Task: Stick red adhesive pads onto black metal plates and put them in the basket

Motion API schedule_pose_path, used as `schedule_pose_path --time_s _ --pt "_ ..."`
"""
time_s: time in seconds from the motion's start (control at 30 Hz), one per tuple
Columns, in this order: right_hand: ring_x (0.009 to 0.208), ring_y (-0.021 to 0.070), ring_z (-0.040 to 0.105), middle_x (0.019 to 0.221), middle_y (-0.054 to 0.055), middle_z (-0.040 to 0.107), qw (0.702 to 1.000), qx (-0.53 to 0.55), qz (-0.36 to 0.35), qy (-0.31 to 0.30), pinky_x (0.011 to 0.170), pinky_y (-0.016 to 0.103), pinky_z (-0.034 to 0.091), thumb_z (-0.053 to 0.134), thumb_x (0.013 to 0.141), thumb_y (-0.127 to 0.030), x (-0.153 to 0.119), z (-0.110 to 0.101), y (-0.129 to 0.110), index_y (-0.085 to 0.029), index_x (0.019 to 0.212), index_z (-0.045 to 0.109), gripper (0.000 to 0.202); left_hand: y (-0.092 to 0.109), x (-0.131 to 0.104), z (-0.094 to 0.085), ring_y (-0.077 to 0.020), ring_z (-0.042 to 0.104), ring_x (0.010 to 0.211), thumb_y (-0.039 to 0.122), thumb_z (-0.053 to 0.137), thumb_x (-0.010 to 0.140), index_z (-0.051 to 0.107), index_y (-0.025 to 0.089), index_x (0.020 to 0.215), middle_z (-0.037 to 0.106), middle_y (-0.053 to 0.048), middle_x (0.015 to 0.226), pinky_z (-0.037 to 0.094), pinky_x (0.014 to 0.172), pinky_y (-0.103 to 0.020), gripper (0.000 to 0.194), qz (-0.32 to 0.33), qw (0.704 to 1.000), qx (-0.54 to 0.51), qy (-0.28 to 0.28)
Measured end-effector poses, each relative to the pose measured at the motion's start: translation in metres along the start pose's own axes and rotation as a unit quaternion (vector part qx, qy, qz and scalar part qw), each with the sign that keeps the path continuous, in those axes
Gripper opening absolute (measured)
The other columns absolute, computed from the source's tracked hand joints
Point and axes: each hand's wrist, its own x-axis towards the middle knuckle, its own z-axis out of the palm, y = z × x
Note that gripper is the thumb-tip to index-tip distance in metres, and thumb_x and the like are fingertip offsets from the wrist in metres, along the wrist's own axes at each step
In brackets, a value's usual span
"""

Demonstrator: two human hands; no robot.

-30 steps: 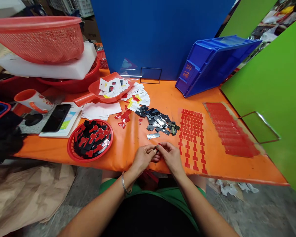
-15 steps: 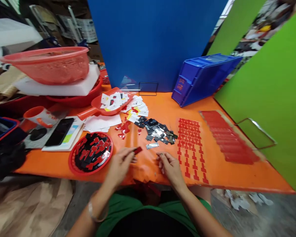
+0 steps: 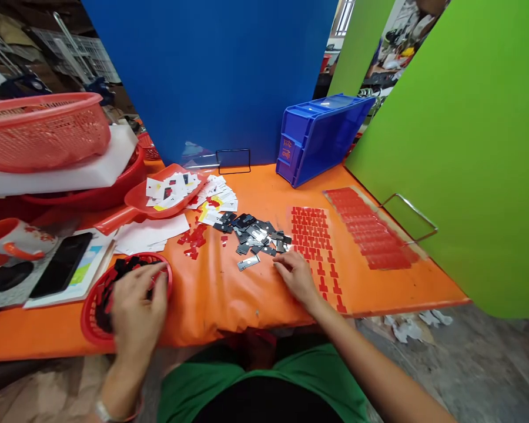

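Observation:
My left hand (image 3: 139,308) is over the red basket (image 3: 88,317), slightly smeared by motion. Its thumb and fingers are apart, and nothing shows between them. Black pieces (image 3: 130,264) lie in the basket, partly hidden under the hand. My right hand (image 3: 297,279) hovers by the pile of small black flat pieces (image 3: 258,235), its fingers loosely bent and apart, holding nothing I can see. One shiny black piece (image 3: 248,262) lies alone before the pile. Beside the right hand is a clear sheet with rows of red T-shaped stickers (image 3: 321,268).
A red sheet (image 3: 370,232) lies to the right, near a green panel (image 3: 467,176). At the back stands a blue crate (image 3: 321,141). Red scraps (image 3: 194,238) and a red scoop (image 3: 134,202) with white cards are left of the pile; a phone (image 3: 62,265) lies farther left.
My left hand has moved left from the table's middle to the basket; the dark red piece it held is out of sight. The right hand has come nearer the pile. The view has turned right.

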Motion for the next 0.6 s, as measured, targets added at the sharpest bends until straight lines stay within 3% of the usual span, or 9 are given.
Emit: schedule_pose_path --time_s 0.1,0.17,0.3,0.43,0.53,0.6 --pt "0.084 0.0223 0.052 0.083 0.008 0.062 0.992 -0.082 -0.085 -0.041 0.077 0.036 0.044 0.056 0.085 -0.020 0.008 0.017 -0.005 -0.021 0.083 0.072 0.016 0.035 -0.008 0.037 -0.0217 0.058 0.091 0.029 0.049 0.089 0.066 0.019 0.096 0.066 -0.007 0.092 0.046 0.085 -0.035 0.021 0.049 0.984 -0.087 -0.147" --pt "0.086 0.0224 0.049 0.087 0.008 0.061 0.982 -0.127 -0.127 -0.057 0.076 0.035 0.043 0.055 0.088 -0.020 0.013 0.028 -0.011 -0.022 0.087 0.073 0.018 0.050 -0.011 0.066 -0.0218 0.057 0.087 0.027 0.051 0.088 0.065 0.018 0.098 0.065 -0.007 0.088 0.046 0.082 -0.035 0.020 0.057 0.969 -0.089 -0.222" --pt "0.084 0.0224 0.046 0.086 0.008 0.057 0.964 -0.198 -0.159 -0.077 0.073 0.034 0.041 0.053 0.090 -0.020 0.021 0.039 -0.020 -0.023 0.089 0.072 0.019 0.062 -0.005 0.108 -0.0242 0.054 0.093 0.028 0.057 0.084 0.063 0.015 0.100 0.059 -0.009 0.092 0.045 0.083 -0.038 0.022 0.042 0.962 -0.049 -0.265" --pt "0.086 0.0233 0.046 0.092 0.009 0.057 0.963 -0.204 -0.159 -0.081 0.075 0.035 0.041 0.056 0.085 -0.014 0.024 0.034 -0.024 -0.020 0.086 0.066 0.012 0.063 0.002 0.116 -0.0238 0.053 0.092 0.024 0.060 0.080 0.060 0.016 0.089 0.059 -0.008 0.091 0.045 0.082 -0.038 0.012 0.022 0.954 -0.086 -0.286" --pt "0.083 0.0219 0.048 0.085 0.007 0.058 0.969 -0.167 -0.152 -0.102 0.076 0.035 0.041 0.053 0.082 -0.008 0.019 0.027 -0.027 -0.019 0.080 0.060 0.013 0.063 -0.001 0.107 -0.0209 0.056 0.084 0.018 0.058 0.078 0.057 0.017 0.085 0.060 -0.005 0.085 0.046 0.079 -0.036 0.007 -0.004 0.946 -0.154 -0.285" --pt "0.076 0.0197 0.049 0.077 0.004 0.056 0.979 -0.117 -0.128 -0.106 0.071 0.032 0.041 0.050 0.081 -0.007 0.010 0.025 -0.031 -0.019 0.077 0.056 0.014 0.064 -0.006 0.099 -0.0194 0.058 0.080 0.022 0.057 0.079 0.056 0.017 0.087 0.061 -0.005 0.084 0.048 0.077 -0.035 0.009 -0.062 0.943 -0.199 -0.259"
